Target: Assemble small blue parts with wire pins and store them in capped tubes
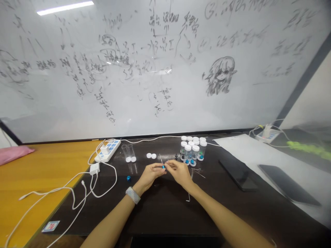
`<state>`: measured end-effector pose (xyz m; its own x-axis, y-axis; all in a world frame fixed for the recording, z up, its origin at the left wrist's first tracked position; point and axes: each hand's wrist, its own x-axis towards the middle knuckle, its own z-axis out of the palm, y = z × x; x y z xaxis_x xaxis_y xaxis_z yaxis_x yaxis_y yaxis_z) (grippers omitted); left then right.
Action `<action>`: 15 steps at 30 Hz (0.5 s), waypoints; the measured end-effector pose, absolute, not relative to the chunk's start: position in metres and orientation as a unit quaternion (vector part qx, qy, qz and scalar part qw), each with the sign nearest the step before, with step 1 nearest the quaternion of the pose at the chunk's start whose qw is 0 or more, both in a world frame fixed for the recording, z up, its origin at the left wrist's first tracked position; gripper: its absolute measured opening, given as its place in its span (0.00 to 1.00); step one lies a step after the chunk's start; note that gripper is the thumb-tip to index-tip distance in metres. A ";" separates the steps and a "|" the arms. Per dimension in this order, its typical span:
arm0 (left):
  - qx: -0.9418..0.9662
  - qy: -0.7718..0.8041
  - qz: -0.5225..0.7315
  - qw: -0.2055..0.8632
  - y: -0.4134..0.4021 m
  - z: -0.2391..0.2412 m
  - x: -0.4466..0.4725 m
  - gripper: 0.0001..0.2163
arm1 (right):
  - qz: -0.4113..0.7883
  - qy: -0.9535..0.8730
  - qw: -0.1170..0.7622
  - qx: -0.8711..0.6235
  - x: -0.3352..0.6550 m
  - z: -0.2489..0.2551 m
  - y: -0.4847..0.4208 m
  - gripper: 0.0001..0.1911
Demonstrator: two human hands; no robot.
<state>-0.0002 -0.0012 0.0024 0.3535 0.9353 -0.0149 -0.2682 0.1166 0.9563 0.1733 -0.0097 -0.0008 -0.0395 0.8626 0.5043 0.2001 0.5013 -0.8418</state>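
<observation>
In front of me, my left hand (150, 174) pinches a small shiny blue metallic part (163, 167) between its fingertips. The fingers of my right hand (179, 173) are closed right beside that part; what lies between them is hidden. A thin straight metal rod (161, 158) sticks up from where the fingertips meet, and I cannot tell which hand grips it. Another blue metallic part (128, 178) lies left of my left hand. Behind the hands are white round caps (153, 156) and a small black part (176, 156).
Several capped clear vials (188, 155) stand behind my right hand, and two clear tubes (131, 151) at left. Thin rods (199, 173) and a bent rod (188, 198) lie near my right arm. Two phones (238, 175) are right; white cables (113, 182) and a power strip (110, 151) left.
</observation>
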 end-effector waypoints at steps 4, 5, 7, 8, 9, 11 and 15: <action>0.488 0.344 0.456 0.660 -0.002 0.002 0.000 0.21 | 0.263 -0.648 0.573 -0.428 0.170 -0.003 -0.011 0.11; 0.489 0.345 0.459 0.657 -0.002 0.002 0.000 0.21 | 0.257 -0.643 0.576 -0.434 0.169 -0.004 -0.012 0.11; 0.495 0.349 0.469 0.643 -0.001 -0.001 0.001 0.20 | 0.256 -0.633 0.580 -0.444 0.166 -0.005 -0.012 0.11; 0.499 0.352 0.474 0.634 -0.001 -0.002 0.001 0.20 | 0.260 -0.627 0.582 -0.448 0.165 -0.006 -0.012 0.11; 0.504 0.356 0.479 0.625 0.000 -0.003 0.001 0.20 | 0.266 -0.621 0.582 -0.452 0.164 -0.007 -0.012 0.12; 0.515 0.366 0.485 0.605 0.001 -0.005 0.002 0.20 | 0.279 -0.608 0.583 -0.462 0.163 -0.008 -0.010 0.12; 0.532 0.383 0.494 0.572 0.002 -0.006 0.003 0.19 | 0.304 -0.602 0.562 -0.480 0.166 -0.006 -0.007 0.11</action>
<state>0.0029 0.0024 -0.0056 0.2192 0.9718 0.0870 -0.1575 -0.0528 0.9861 0.1664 -0.0067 -0.0060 0.0908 0.9189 0.3839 0.2356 0.3548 -0.9048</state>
